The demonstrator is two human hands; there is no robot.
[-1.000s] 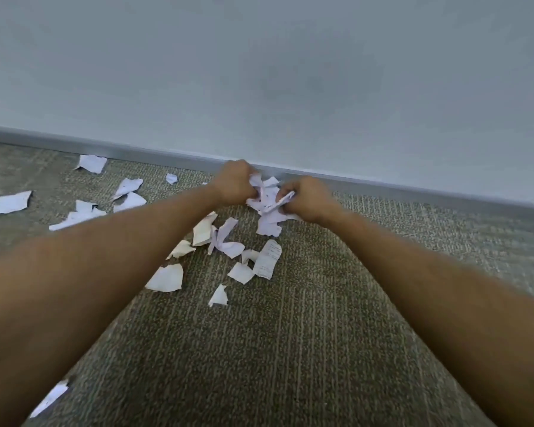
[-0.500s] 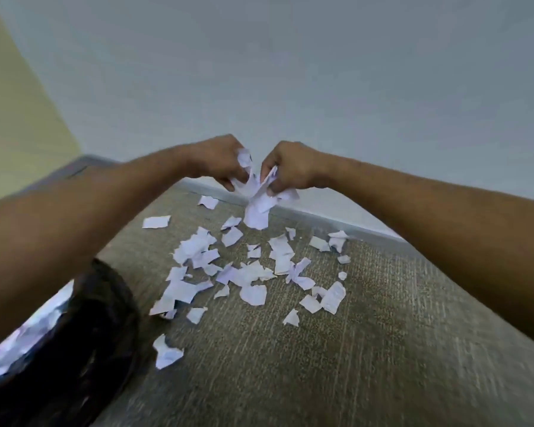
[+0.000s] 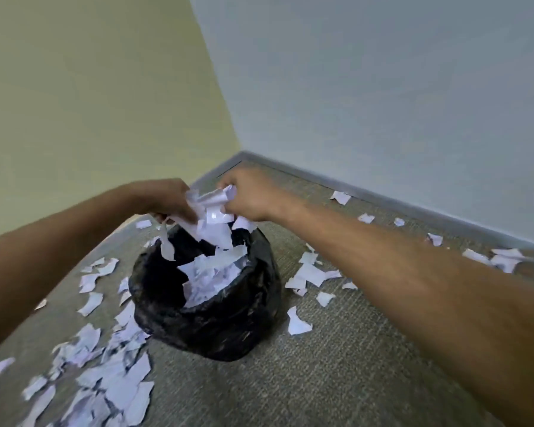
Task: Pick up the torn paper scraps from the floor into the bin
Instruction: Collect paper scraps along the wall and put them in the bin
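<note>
Above the round bin lined with a black plastic bag (image 3: 216, 322), the left hand (image 3: 164, 197) and right hand (image 3: 253, 195) grip a bunch of torn white paper scraps (image 3: 211, 211) between curled fingers. Pieces hang toward six o'clock into the bin's mouth. More loose white scraps (image 3: 111, 380) litter the grey-green carpet (image 3: 336, 380) at seven and three o'clock of the bin.

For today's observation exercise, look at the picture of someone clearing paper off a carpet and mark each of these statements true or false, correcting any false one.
1. Both hands hold a bunch of paper scraps above the bin. True: the left hand and right hand grip it together.
2. The bin is lined with a white bag. False: the bag is black.
3. The bin already has paper inside. True.
4. The carpet has been fully cleared. False: loose scraps lie on both sides of the bin.
5. The bin lies tipped on its side. False: it stands with its opening upward.
</note>
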